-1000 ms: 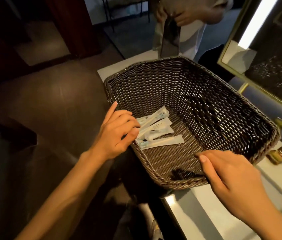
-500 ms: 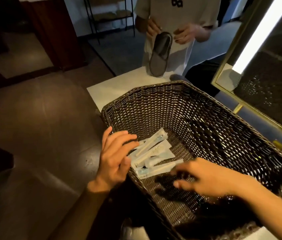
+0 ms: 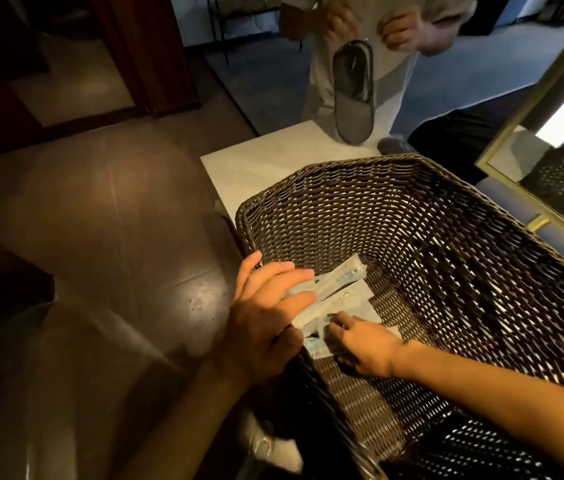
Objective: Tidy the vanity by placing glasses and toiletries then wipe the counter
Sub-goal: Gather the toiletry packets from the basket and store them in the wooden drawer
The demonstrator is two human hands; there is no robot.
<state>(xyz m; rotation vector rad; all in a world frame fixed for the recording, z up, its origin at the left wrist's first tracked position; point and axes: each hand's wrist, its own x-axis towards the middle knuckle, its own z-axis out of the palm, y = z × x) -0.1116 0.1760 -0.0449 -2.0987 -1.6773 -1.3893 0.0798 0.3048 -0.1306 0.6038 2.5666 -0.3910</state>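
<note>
A dark woven basket [image 3: 447,216] stands on the white counter [image 3: 273,161]. Several white wrapped toiletry packets [image 3: 339,292] lie on its floor near the left wall. My left hand [image 3: 266,317] rests over the basket's left rim, fingers spread across the upper packets. Reaching in from the right, my right hand [image 3: 363,344] has its fingertips pinched on the lowest packet [image 3: 318,346], which lies flat against the basket floor.
Beyond the counter stands another person [image 3: 377,29] holding a grey slipper [image 3: 353,91]. A gold-framed mirror [image 3: 550,133] rises at the right. Dark tiled floor [image 3: 100,237] spreads to the left of the counter.
My right hand has moved left, deeper into the basket, onto the packets. The left hand has spread its fingers over the upper packets. The view has tilted further up.
</note>
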